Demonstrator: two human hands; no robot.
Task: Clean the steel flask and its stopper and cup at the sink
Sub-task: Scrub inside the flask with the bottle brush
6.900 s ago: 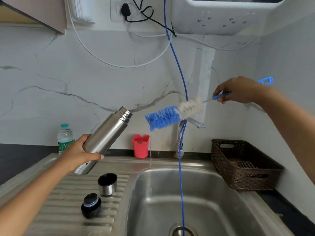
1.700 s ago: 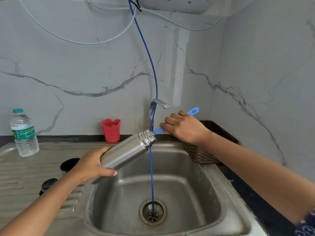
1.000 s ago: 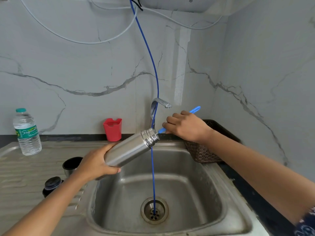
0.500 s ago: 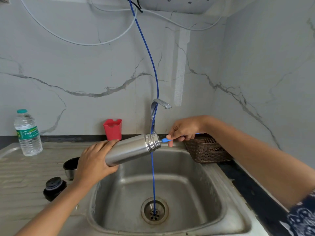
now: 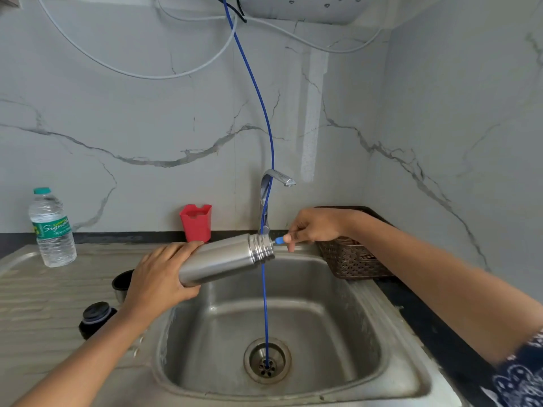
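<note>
Steel flask (image 5: pixel 226 259) lies nearly level over the sink (image 5: pixel 338 318), base gripped in our left hand (image 5: pixel 158 280); our right hand (image 5: pixel 314 227) pinches the blue brush handle (image 5: pixel 279 240) at its mouth. We judge the inside scrub is underway; next we must draw the brush straight out.

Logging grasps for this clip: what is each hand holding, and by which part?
The left hand grips the steel flask around its base end; the right hand pinches the blue handle sticking out of the flask's mouth.
</note>
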